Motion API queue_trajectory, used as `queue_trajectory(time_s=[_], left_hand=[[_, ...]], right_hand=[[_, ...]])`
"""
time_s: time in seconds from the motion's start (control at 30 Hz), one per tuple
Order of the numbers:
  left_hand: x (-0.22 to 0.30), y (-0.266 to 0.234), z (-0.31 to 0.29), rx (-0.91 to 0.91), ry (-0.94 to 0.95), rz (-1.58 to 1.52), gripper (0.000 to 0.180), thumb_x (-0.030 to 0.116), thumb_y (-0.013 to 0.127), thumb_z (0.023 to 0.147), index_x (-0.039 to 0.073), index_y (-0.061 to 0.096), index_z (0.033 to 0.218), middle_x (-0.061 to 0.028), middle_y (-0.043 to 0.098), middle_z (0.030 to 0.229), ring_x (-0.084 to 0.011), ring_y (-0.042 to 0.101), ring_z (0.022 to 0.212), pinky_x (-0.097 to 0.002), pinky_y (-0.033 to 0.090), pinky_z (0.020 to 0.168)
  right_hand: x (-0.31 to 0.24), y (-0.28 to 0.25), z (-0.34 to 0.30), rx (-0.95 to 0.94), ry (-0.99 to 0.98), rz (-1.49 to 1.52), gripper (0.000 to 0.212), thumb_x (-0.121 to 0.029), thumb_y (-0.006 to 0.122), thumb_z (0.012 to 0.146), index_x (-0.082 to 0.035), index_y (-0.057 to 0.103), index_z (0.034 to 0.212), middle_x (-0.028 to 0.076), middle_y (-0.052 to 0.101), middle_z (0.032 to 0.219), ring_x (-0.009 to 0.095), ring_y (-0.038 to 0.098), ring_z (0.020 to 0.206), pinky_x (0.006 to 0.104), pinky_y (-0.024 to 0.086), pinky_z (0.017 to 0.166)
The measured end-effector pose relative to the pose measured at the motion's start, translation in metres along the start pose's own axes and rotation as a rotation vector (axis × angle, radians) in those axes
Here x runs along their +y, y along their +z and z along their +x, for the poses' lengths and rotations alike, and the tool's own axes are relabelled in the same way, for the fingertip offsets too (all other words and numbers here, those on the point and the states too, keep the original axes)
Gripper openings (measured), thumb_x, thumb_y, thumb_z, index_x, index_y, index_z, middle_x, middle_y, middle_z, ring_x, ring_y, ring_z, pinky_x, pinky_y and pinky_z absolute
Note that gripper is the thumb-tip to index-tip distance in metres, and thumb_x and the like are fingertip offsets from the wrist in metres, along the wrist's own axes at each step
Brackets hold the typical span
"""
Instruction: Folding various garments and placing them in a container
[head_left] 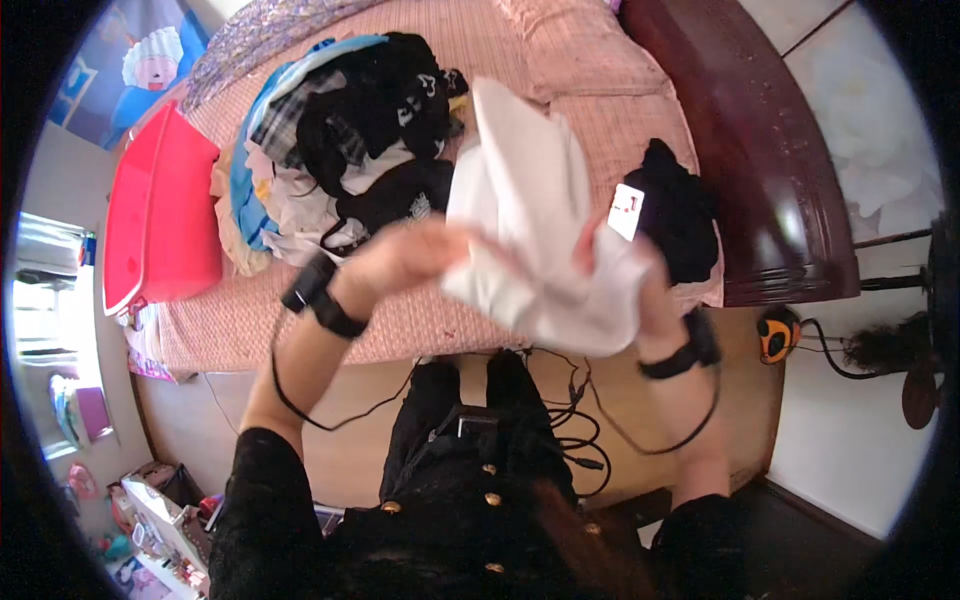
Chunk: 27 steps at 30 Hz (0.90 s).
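Observation:
Over the near side of the bed, a white garment (530, 180) hangs bunched and blurred between my two hands; its kind I cannot make out. My left hand (430, 252) closes on its left side. At its right side my right hand (590, 243) grips the cloth, partly covered by folds. A small white card or tag (626, 211) with red and black marks shows beside my right fingers; whether it is fixed to the cloth I cannot tell. Behind the garment to the left lies a heap of mixed clothes (340, 130). A black garment (675, 215) rests to the right.
A pink-red plastic tub (165, 215) stands tilted on the bed's (270, 325) left side. The dark wooden headboard (770, 170) borders the right. Black cables (585, 440) trail from my wrist straps and hang before my legs. An orange and black device (778, 335) sits right of the bed.

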<state>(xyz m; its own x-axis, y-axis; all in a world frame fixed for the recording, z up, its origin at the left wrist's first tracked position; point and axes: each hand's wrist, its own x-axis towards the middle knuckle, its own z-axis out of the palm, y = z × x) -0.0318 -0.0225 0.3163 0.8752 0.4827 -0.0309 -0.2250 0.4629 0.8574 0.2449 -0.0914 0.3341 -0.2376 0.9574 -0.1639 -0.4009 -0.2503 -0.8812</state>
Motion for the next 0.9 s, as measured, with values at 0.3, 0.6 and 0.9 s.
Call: queue_trajectory(time_s=[0.3, 0.6, 0.9], left_hand=[[-0.180, 0.025, -0.078, 0.037, -0.640, -0.360, 0.039, 0.027, 0.054, 0.091, -0.005, 0.057, 0.114, -0.0080, 0.059, 0.113, -0.0169, 0.052, 0.106, -0.0288, 0.036, 0.096], [-0.116, -0.024, -0.014, 0.201, -0.242, -0.368, 0.035, 0.022, 0.054, 0.091, -0.004, 0.057, 0.113, -0.0079, 0.062, 0.107, -0.0164, 0.057, 0.100, -0.0294, 0.041, 0.092], [-0.066, -0.163, 0.093, 0.689, 0.181, -0.064, 0.050, 0.037, 0.041, 0.096, 0.006, 0.038, 0.135, -0.0107, 0.048, 0.129, -0.0235, 0.047, 0.118, -0.0378, 0.036, 0.102]], right_hand=[[0.180, -0.023, -0.079, 0.124, 0.723, 0.319, 0.020, -0.022, 0.046, 0.094, -0.004, 0.056, 0.097, 0.004, 0.056, 0.082, 0.014, 0.054, 0.071, 0.0254, 0.046, 0.066], [0.120, -0.050, -0.002, 0.093, 0.462, 0.344, 0.024, -0.023, 0.048, 0.093, -0.003, 0.057, 0.101, 0.005, 0.058, 0.088, 0.014, 0.056, 0.079, 0.0258, 0.047, 0.073], [0.097, -0.158, 0.163, 0.521, -0.006, 0.304, 0.027, -0.023, 0.049, 0.092, -0.003, 0.052, 0.110, 0.006, 0.056, 0.095, 0.020, 0.058, 0.097, 0.0336, 0.048, 0.077]])
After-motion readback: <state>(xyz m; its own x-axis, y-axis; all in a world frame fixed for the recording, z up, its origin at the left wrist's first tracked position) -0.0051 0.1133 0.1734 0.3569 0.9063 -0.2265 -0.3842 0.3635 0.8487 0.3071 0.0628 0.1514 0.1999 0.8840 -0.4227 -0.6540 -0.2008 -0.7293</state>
